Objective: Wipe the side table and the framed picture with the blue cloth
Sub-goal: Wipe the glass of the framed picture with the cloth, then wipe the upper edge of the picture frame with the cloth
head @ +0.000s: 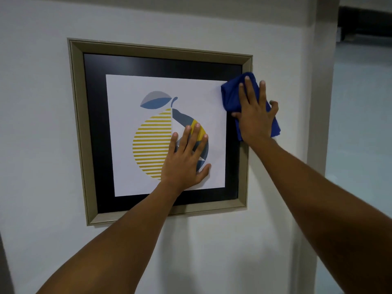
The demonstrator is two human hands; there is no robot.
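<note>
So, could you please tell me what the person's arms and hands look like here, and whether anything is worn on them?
Both forearms are bare as far as the view shows: no sleeves, gloves, watch or bracelets. The left hand and right hand show no rings, and the fingernails are short and unpainted.

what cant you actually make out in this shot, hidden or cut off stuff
Head view only:
- Side table: not in view.
- Right edge of the framed picture: partly covered by the blue cloth and right hand.
- Lower right of the fruit print: hidden under the left hand.
- Dust or smears on the glass: too fine to tell.
- Dark area at the upper right: too dim to identify.
</note>
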